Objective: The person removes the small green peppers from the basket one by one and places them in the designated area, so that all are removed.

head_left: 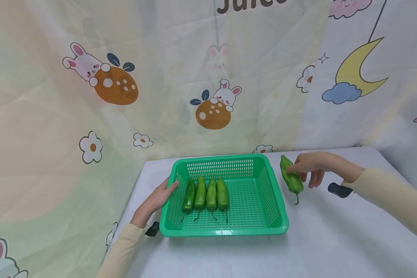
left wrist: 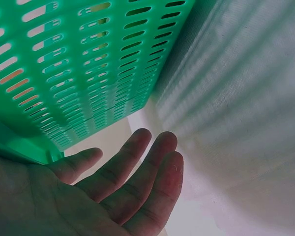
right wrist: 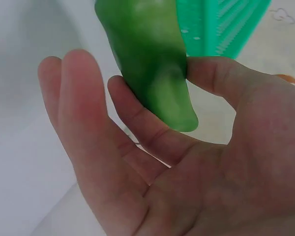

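My right hand (head_left: 312, 166) pinches a green pepper (head_left: 292, 178) between thumb and index finger, just right of the basket. Its stem points down toward the table's front. In the right wrist view, the tapered end of this pepper (right wrist: 152, 64) sits between thumb and index finger (right wrist: 142, 118), the other fingers held apart. At the left rim of a green plastic basket (head_left: 226, 232), my left hand (head_left: 160, 195) has its thumb over the edge. Its other fingers (left wrist: 152, 182) extend loosely outside the slotted wall (left wrist: 83, 73). Several green peppers (head_left: 211, 195) lie side by side in the basket's left half.
The basket stands on a white-covered table (head_left: 319, 243). Behind and to the left hangs a printed cloth (head_left: 173, 69) with rabbits, flowers and a moon. Black straps, one with a dark piece (head_left: 339, 190), are at both wrists.
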Tool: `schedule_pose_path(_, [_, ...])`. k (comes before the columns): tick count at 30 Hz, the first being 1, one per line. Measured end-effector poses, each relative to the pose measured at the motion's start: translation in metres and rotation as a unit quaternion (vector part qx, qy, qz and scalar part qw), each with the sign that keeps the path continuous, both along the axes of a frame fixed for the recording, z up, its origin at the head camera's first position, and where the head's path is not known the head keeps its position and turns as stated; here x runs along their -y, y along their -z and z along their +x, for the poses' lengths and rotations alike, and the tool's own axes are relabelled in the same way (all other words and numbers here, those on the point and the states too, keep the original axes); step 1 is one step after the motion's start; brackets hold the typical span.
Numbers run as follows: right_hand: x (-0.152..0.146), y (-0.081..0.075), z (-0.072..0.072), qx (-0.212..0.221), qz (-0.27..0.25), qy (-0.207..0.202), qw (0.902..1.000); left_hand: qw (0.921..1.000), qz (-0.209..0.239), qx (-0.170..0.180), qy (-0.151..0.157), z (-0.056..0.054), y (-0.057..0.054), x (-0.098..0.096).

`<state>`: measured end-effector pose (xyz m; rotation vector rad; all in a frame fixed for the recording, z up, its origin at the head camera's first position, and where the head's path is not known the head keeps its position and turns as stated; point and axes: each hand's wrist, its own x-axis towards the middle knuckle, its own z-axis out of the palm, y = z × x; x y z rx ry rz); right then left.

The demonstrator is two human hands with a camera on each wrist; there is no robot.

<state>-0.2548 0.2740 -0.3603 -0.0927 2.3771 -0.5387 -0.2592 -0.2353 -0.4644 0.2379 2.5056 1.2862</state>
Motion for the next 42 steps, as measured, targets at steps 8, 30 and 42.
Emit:
schedule_pose_path(8, [-0.006,0.025,-0.008,0.013,0.028,0.019,0.9994,0.9997,-0.015,0.0,-0.021,0.001,0.001,0.001])
schedule_pose_path(30, [0.006,0.059,-0.009,-0.007,0.073,0.056,0.9957,0.9996,-0.021,0.002,-0.019,0.0,-0.001,-0.002])
schedule_pose_path(42, [0.01,0.06,-0.008,-0.003,0.092,0.054,0.9943,0.9998,-0.006,0.004,-0.019,0.0,-0.001,-0.002])
